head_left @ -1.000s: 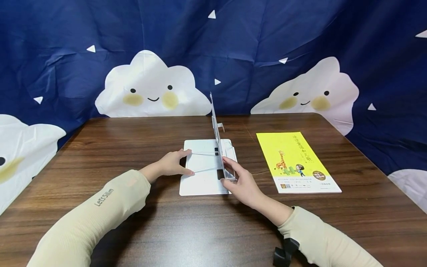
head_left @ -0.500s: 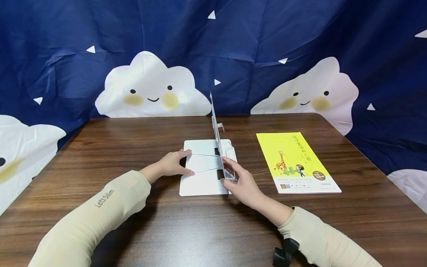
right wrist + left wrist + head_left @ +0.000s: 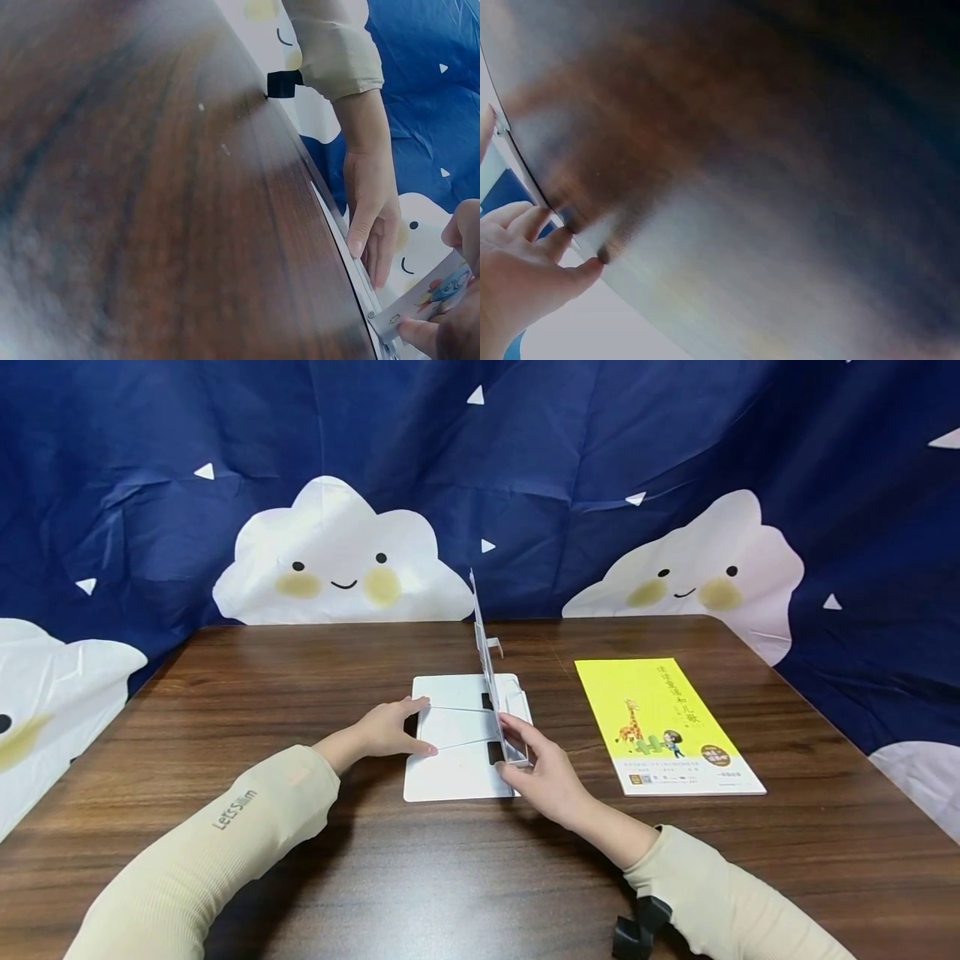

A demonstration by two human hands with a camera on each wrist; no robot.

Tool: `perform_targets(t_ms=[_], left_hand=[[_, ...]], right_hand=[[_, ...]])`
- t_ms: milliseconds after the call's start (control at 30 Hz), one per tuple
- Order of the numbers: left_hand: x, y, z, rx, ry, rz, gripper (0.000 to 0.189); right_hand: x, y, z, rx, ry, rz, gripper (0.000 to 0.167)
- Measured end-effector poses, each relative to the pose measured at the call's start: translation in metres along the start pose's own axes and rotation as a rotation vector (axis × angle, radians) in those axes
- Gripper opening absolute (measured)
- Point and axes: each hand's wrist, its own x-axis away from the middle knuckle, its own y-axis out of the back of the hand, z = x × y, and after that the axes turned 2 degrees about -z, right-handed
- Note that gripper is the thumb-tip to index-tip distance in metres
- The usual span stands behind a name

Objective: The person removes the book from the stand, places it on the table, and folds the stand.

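Note:
A white book stand stands near the middle of the table. Its flat base plate (image 3: 450, 777) lies on the wood, and its panel (image 3: 483, 652) rises upright, seen nearly edge-on. Two thin strands of a wire support (image 3: 465, 742) run from the panel to the left. My left hand (image 3: 386, 727) has thumb and fingers spread apart at the left ends of these strands, holding them at the base plate's left part. My right hand (image 3: 551, 781) grips the panel's lower edge between thumb and fingers. A picture (image 3: 439, 292) on the panel shows in the right wrist view.
A yellow book (image 3: 660, 718) with a giraffe on its cover lies flat to the right of the stand. A dark wooden table (image 3: 300, 660) carries everything. Behind it hangs a blue curtain (image 3: 525, 460) with white clouds.
The wire support's right end has shifted slightly toward the panel's middle, and its upper strand slants a little more. Both hands, the stand and the book stay in nearly the same places.

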Motion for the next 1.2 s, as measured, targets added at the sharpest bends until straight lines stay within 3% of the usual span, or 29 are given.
perform_targets(t_ms=[267,533,633,700,800,900,1000,1200], left_hand=[[-0.001,0.001,0.000,-0.001,0.003,0.002,0.083],[-0.001,0.007,-0.004,0.045,-0.031,-0.083,0.073],[-0.002,0.012,-0.012,0.123,-0.063,-0.139,0.065],[-0.003,0.019,-0.021,0.237,-0.088,-0.187,0.060],[-0.002,0.036,-0.046,0.446,-0.129,-0.243,0.053],[-0.001,0.053,-0.070,0.593,-0.160,-0.271,0.051],[0.000,0.063,-0.088,0.632,-0.161,-0.299,0.051],[-0.003,0.064,-0.099,0.688,-0.168,-0.309,0.054]], right_hand=[[0.000,-0.002,0.000,0.000,0.008,-0.005,0.055],[0.001,-0.002,0.000,0.011,0.013,0.001,0.054],[0.002,-0.002,0.000,0.023,0.010,0.002,0.053],[0.002,-0.002,0.001,0.028,0.012,0.003,0.053],[0.002,-0.001,0.002,0.027,0.016,0.001,0.053],[0.002,-0.001,0.002,0.017,0.018,-0.006,0.054],[0.001,-0.001,0.001,0.008,0.027,-0.008,0.054],[0.001,-0.002,-0.001,0.002,0.028,-0.007,0.053]])
